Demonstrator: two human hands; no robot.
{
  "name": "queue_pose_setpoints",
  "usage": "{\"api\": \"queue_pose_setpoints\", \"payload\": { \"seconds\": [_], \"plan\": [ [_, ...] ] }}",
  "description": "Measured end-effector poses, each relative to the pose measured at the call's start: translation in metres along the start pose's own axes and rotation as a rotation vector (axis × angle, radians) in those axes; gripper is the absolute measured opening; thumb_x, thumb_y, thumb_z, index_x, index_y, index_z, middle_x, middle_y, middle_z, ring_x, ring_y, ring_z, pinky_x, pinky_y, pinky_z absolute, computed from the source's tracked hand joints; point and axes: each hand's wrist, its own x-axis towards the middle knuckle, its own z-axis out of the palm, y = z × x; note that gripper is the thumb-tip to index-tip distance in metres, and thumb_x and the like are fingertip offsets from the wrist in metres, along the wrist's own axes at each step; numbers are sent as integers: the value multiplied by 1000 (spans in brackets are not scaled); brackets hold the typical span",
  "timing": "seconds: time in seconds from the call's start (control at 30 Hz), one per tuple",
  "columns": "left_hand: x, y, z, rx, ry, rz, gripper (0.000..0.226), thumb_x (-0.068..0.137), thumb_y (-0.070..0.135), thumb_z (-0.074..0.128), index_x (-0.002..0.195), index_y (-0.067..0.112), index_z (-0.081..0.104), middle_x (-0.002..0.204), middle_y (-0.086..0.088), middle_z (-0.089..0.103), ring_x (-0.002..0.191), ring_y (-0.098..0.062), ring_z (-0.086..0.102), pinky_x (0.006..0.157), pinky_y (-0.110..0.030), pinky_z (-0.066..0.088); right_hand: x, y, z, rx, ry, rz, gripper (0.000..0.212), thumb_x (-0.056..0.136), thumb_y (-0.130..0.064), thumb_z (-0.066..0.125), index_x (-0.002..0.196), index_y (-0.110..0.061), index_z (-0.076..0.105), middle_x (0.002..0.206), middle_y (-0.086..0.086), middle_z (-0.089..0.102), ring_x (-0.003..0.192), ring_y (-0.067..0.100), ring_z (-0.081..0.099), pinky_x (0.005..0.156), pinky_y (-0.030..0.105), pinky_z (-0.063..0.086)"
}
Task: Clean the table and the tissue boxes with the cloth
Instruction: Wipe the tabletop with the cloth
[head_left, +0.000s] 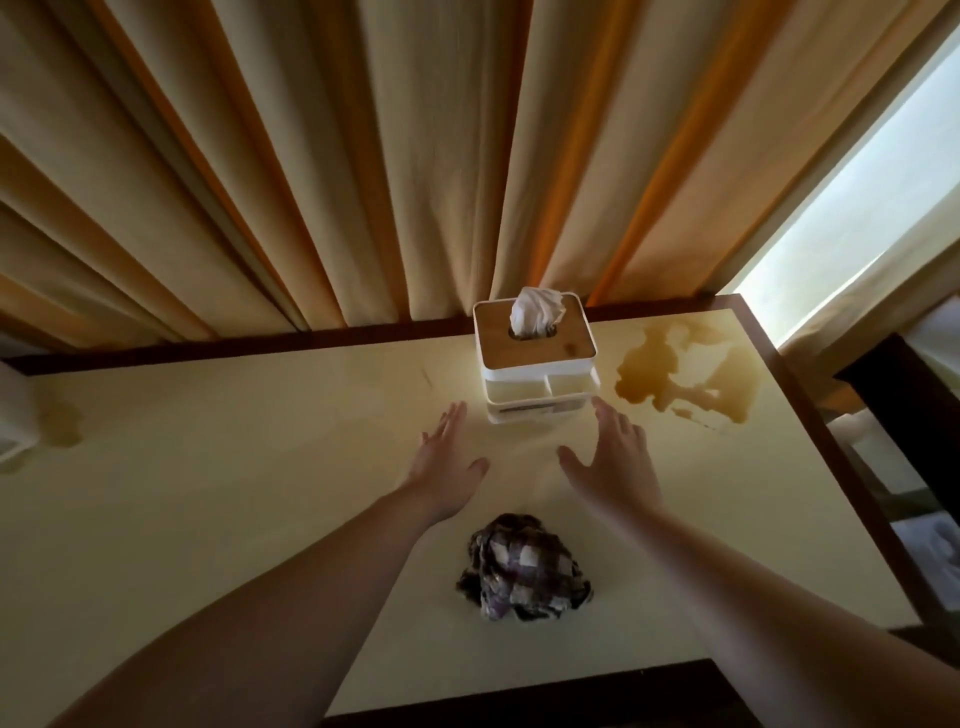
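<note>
A white tissue box (540, 384) with a wooden lid and a tissue sticking out stands at the back of the cream table (234, 493). My left hand (449, 467) and my right hand (615, 462) reach toward it with straight fingers, one on each side, just short of it and holding nothing. A crumpled checked cloth (519, 569) lies on the table between my forearms. A brown liquid spill (685, 384) spreads to the right of the box. At the far left edge a second white box (13, 415) shows in part, with a faint stain (65, 428) beside it.
Beige and orange curtains (363, 156) hang right behind the table. A bright window (857, 218) is at the right. The table has a dark wooden rim (810, 395). Dark furniture (909, 415) stands past the right edge.
</note>
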Motion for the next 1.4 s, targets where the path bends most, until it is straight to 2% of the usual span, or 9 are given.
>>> {"api": "queue_pose_setpoints", "payload": {
  "seconds": [0.1, 0.23, 0.3, 0.5, 0.73, 0.83, 0.93, 1.17, 1.4],
  "plan": [
    [-22, -33, 1, 52, 64, 32, 83, 100, 32, 61, 165, 19, 12, 173, -2, 5, 159, -17, 1, 127, -39, -3, -44, -2, 14, -55, -96, -171, 61, 97, -54, 58, 151, -30, 44, 154, -11, 41, 142, 14, 32, 118, 42, 38],
    [-54, -79, -13, 148, 198, -16, 89, 91, 40, 68, 164, 19, 21, 171, -3, 18, 158, -20, 13, 129, -42, 6, -90, 1, 41, -151, -145, -460, 53, 84, -64, 63, 127, -33, 68, 142, -7, 56, 129, 23, 50, 102, 42, 50],
    [-67, -101, -23, 214, 253, -66, 92, 87, 48, 71, 162, 20, 26, 171, -3, 20, 157, -21, 15, 129, -47, 7, -109, 7, 54, -200, -120, -519, 56, 82, -62, 66, 128, -32, 67, 141, -7, 57, 123, 25, 55, 94, 42, 52],
    [-83, -158, -58, 232, 304, -254, 116, 74, 75, 72, 163, 22, 21, 173, -5, 8, 159, -24, 2, 127, -55, 0, -105, 0, 97, -155, 20, -530, 52, 95, -43, 64, 139, -18, 61, 147, 9, 53, 124, 31, 52, 102, 44, 53],
    [-65, -186, -88, 213, 201, -239, 146, 57, 94, 65, 165, 22, -1, 172, 1, -12, 158, -20, -14, 127, -53, -7, -5, -100, 149, -126, -20, -225, 60, 106, -42, 51, 159, -19, 36, 163, 15, 31, 147, 34, 30, 121, 46, 33],
    [-58, -188, -93, 266, 196, -197, 151, 51, 100, 59, 165, 19, 3, 173, 1, -11, 158, -19, -15, 127, -55, -5, 45, -136, 158, -148, 60, -178, 58, 107, -41, 49, 157, -13, 39, 159, 20, 36, 145, 36, 36, 117, 45, 35],
    [-56, -191, -90, 257, 226, -184, 152, 47, 100, 59, 164, 20, 7, 173, 1, -7, 158, -18, -13, 127, -54, -4, 96, -166, 162, -166, 7, -151, 56, 108, -43, 46, 157, -17, 37, 161, 13, 32, 145, 33, 33, 117, 44, 35],
    [-53, -190, -92, 220, 189, -207, 158, 42, 97, 68, 164, 21, 3, 173, 4, -10, 157, -13, -17, 127, -53, -8, 110, -221, 179, -213, -232, -554, 48, 105, -36, 57, 150, -21, 52, 158, 4, 41, 142, 29, 39, 115, 34, 32],
    [-55, -187, -93, 243, 186, -213, 158, 40, 104, 60, 163, 21, 6, 173, 3, -8, 157, -16, -14, 127, -58, -2, 26, -165, 167, -144, -319, -724, 50, 93, -29, 68, 143, -24, 63, 157, 2, 46, 140, 25, 40, 117, 36, 39]
  ]
}}
